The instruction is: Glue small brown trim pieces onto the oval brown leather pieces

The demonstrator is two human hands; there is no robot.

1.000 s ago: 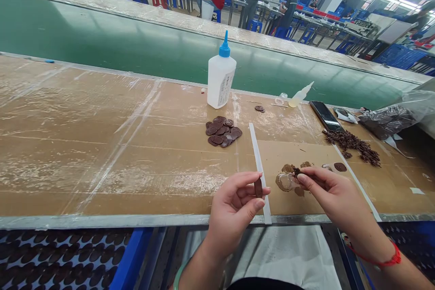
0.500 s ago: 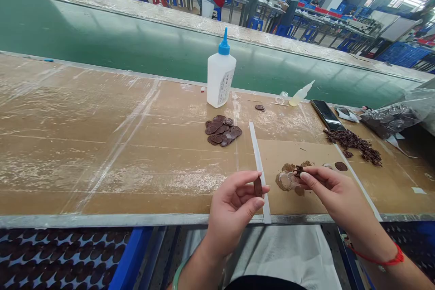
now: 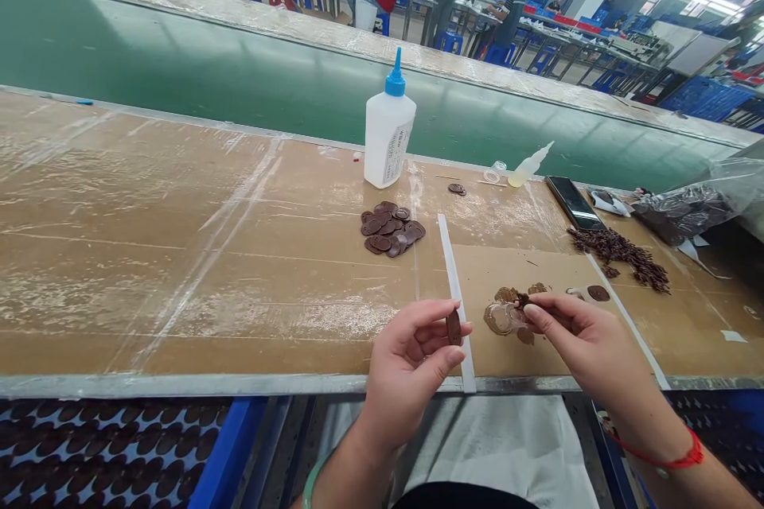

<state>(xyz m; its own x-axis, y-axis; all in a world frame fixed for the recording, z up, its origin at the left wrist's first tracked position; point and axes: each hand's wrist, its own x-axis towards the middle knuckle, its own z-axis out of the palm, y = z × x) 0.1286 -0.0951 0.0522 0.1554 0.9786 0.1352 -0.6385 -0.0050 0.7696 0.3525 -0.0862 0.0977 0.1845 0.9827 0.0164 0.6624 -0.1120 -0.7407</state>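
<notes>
I saw the left hand (image 3: 409, 358) pinching a brown oval piece (image 3: 454, 328) between thumb and fingers, and the right hand (image 3: 573, 326) closed on a tiny dark bit (image 3: 523, 301) — just above the glue smear (image 3: 498, 319); I judged a slip could stick it there.

A white plastic squeeze bottle (image 3: 389, 131) with a blue plastic cap (image 3: 395, 83) has a smooth, faintly glossy body. Just in front of it, matt brown oval pieces (image 3: 387, 229) look like leather or similar sheet. Under it, the tan cardboard surface (image 3: 149, 270) looks rough beneath shiny clear tape. Behind it, a green conveyor belt (image 3: 239, 79) is smooth with a soft sheen; well in front, a dull metal strip (image 3: 179, 386) looks plain and unpolished.
</notes>
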